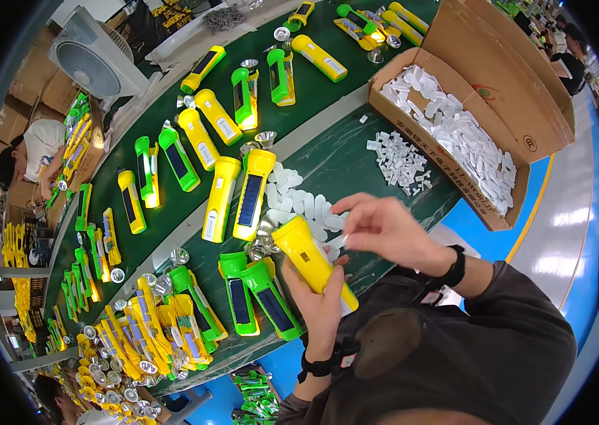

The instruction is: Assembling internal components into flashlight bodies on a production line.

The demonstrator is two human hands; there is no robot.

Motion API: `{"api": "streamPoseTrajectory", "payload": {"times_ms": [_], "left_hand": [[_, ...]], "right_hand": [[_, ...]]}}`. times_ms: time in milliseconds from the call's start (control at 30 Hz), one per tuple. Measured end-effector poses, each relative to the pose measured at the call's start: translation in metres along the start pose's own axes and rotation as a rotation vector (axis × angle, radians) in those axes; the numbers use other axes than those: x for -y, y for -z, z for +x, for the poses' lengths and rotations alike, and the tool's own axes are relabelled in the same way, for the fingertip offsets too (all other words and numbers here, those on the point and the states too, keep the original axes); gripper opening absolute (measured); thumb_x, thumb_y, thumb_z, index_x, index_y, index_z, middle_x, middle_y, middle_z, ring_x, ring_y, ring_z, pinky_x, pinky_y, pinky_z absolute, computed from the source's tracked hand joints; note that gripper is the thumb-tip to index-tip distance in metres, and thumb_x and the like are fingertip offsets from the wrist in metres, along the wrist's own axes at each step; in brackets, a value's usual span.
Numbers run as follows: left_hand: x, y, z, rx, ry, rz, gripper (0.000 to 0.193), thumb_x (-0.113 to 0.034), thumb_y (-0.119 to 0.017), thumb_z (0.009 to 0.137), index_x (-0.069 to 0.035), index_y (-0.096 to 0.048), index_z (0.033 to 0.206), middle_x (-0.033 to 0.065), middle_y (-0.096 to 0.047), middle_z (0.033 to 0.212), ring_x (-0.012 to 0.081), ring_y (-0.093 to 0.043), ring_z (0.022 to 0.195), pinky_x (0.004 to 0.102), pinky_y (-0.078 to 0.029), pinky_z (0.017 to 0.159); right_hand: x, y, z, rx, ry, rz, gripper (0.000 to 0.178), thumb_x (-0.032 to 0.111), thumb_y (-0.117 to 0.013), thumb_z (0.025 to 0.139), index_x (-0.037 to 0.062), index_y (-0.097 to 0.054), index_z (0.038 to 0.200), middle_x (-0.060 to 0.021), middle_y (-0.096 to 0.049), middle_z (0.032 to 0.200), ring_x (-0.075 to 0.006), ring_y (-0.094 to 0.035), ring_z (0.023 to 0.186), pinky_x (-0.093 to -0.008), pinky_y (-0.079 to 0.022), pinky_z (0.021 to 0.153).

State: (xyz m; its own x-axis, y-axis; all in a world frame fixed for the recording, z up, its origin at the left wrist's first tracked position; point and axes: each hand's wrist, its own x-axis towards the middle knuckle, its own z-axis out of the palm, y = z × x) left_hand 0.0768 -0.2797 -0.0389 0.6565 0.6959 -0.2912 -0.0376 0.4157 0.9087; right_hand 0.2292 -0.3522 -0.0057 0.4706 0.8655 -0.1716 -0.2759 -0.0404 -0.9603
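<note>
My left hand (318,312) is wrapped round a yellow flashlight body (305,249), tilted, with a small square opening in its upper face. Close to its right side, my right hand (392,230) has thumb and fingers pinched together, and a small white plastic piece (345,241) shows at the fingertips, partly hidden. Behind both hands lies a spread of white oval plastic pieces (291,195). Two yellow flashlights, one with a dark solar panel (250,198), lie just left of these. Nearer me are green flashlights with solar panels (271,303).
A cardboard box (448,164) of white plastic strips stands at the right, beside a pile of small white pieces (397,157). Flashlights line the green belt (193,205) on the left. A heap of yellow flashlight parts (147,329) lies lower left. A co-worker (37,152) sits across the belt.
</note>
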Motion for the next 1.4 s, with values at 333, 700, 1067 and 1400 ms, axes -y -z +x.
{"api": "streamPoseTrajectory", "payload": {"times_ms": [333,700,1067,1400], "left_hand": [[0.015,-0.008,-0.003,-0.149,-0.389,0.398,0.078,-0.002,-0.067,0.079,0.001,-0.018,0.139,0.0190,-0.038,0.132,0.0265,-0.044,0.121,0.0354,-0.037,0.099],[0.012,-0.008,-0.002,-0.198,-0.389,0.509,0.077,-0.003,-0.067,0.079,0.004,-0.019,0.138,0.0199,-0.035,0.132,0.0279,-0.042,0.122,0.0376,-0.034,0.101],[-0.024,-0.004,0.003,-0.178,-0.348,0.525,0.075,0.000,-0.065,0.079,0.006,-0.018,0.137,0.0231,-0.036,0.132,0.0303,-0.042,0.121,0.0388,-0.035,0.100],[-0.136,0.178,0.134,-0.508,-0.631,0.994,0.073,-0.004,-0.076,0.068,-0.001,-0.033,0.126,0.0118,-0.049,0.108,0.0205,-0.052,0.095,0.0340,-0.045,0.085]], "right_hand": [[-0.015,-0.046,0.003,-0.079,-0.062,0.003,0.002,-0.004,-0.063,0.080,-0.0035,-0.061,0.080,-0.0149,-0.053,0.120,-0.0119,-0.059,0.091,-0.0260,-0.049,0.079],[-0.032,-0.052,0.021,0.034,-0.110,0.222,0.047,0.003,-0.061,0.085,-0.0001,-0.041,0.128,-0.0127,-0.057,0.111,-0.0167,-0.058,0.099,-0.0297,-0.049,0.084],[-0.015,-0.065,0.019,0.101,0.010,0.280,0.048,0.006,-0.056,0.091,-0.0040,-0.040,0.136,-0.0108,-0.055,0.125,-0.0152,-0.054,0.113,-0.0300,-0.043,0.097],[0.008,0.059,0.191,-0.350,0.322,-0.394,0.040,0.026,-0.071,0.078,-0.0038,-0.060,0.103,-0.0122,-0.060,0.090,-0.0181,-0.056,0.084,-0.0319,-0.048,0.070]]}}
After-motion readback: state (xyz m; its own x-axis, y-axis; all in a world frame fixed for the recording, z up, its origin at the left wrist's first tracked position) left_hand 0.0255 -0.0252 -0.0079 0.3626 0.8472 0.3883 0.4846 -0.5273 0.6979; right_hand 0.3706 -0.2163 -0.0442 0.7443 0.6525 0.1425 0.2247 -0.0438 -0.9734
